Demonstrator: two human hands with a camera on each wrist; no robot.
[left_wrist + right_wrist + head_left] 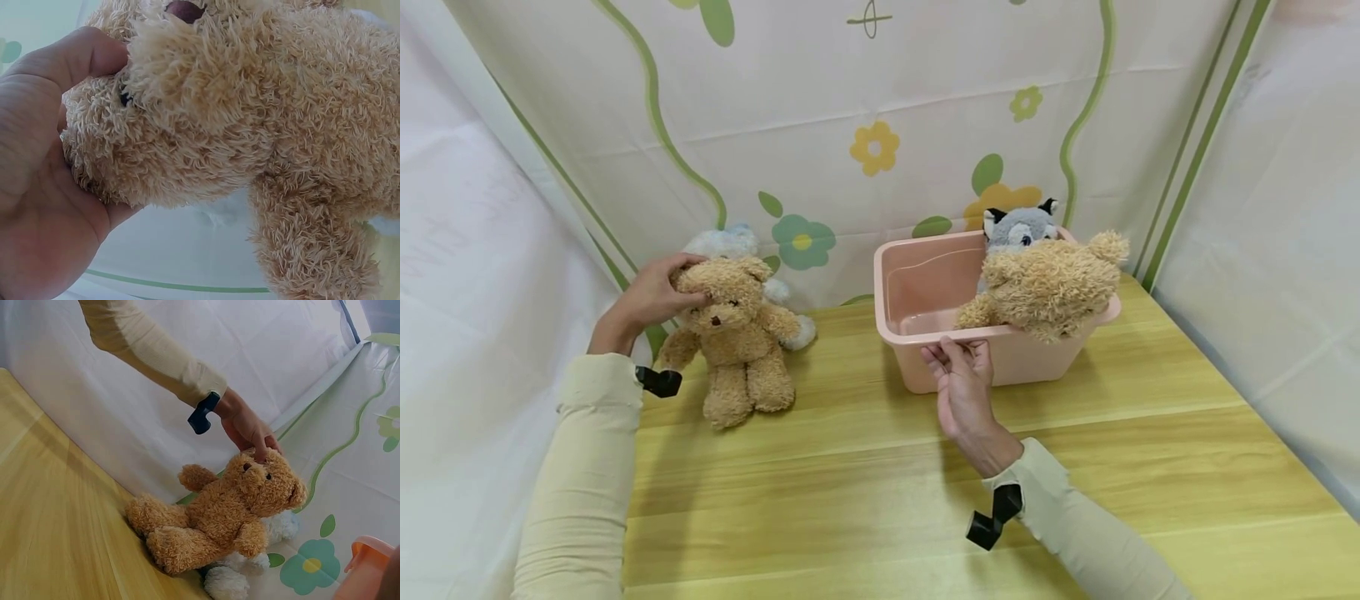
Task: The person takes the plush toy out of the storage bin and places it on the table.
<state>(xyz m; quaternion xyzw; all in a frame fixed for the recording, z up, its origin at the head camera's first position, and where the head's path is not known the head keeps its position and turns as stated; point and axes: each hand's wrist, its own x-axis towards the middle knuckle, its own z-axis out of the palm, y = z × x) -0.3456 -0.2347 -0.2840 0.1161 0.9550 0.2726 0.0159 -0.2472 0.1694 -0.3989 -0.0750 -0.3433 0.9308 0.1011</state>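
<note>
My left hand (655,292) grips the head of a tan teddy bear (737,350), thumb on its face and fingers behind. In the left wrist view the thumb presses beside an eye of the bear (187,125). The bear is upright on the table, facing me. At the near rim of a pink plastic bin (917,337), my right hand (966,392) pinches the edge between thumb and fingers. A second tan plush (1052,287) lies over the bin's right part, its face hidden. Behind it a grey plush with black-tipped ears (1021,227) sits in the bin.
A white and pale-blue plush (726,242) stands behind the teddy bear, mostly hidden. The wooden table (850,500) meets a white curtain (820,100) with printed flowers at the back. White sheets hang at both sides.
</note>
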